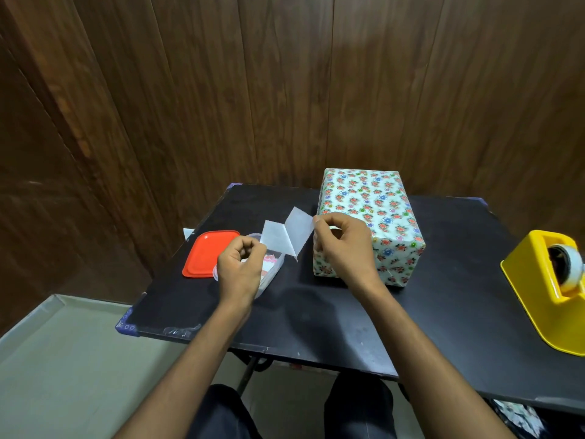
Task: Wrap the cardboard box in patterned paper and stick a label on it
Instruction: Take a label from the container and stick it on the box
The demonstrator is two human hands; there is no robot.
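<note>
While both hands [240, 264] [343, 245] pinch label sheet [286, 237] edges, box [368, 223] sits beside.

I am sitting at a black rectangular table [364, 327] with taped corners, its folding metal legs [248, 372] showing beneath the near edge. Dark brown wood-panelled walls [285, 90] are rising behind it and running along my left side. A pale grey-green floor [72, 369] is spreading out below on the left, meeting the wall at a light skirting strip.
</note>
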